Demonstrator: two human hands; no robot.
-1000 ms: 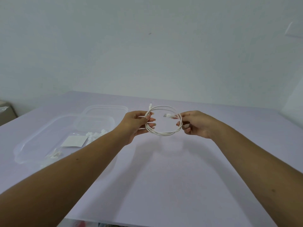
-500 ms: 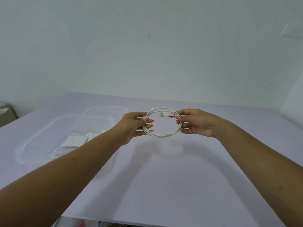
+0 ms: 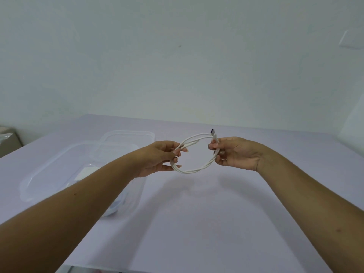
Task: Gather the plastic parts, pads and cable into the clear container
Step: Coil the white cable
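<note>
Both hands hold the coiled white cable (image 3: 194, 152) above the tabletop (image 3: 216, 213): left hand (image 3: 157, 157) fingers pinch its left side, right hand (image 3: 234, 153) fingers grip near the plug. The clear container (image 3: 59, 170) sits toward the left edge.

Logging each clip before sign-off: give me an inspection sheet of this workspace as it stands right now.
Surface: pale lilac table, mostly bare.
Job's things: white cable coiled into a loop, held above the table; clear container at left, a white pad inside; plastic parts hidden by the left forearm.
Clutter: clear lid lying behind the container.
Grippers: left hand and right hand both closed on the coil, fingers pinching near the plug end.
Cables: only the held one.
Surroundings: plain white wall; a box at far left.
</note>
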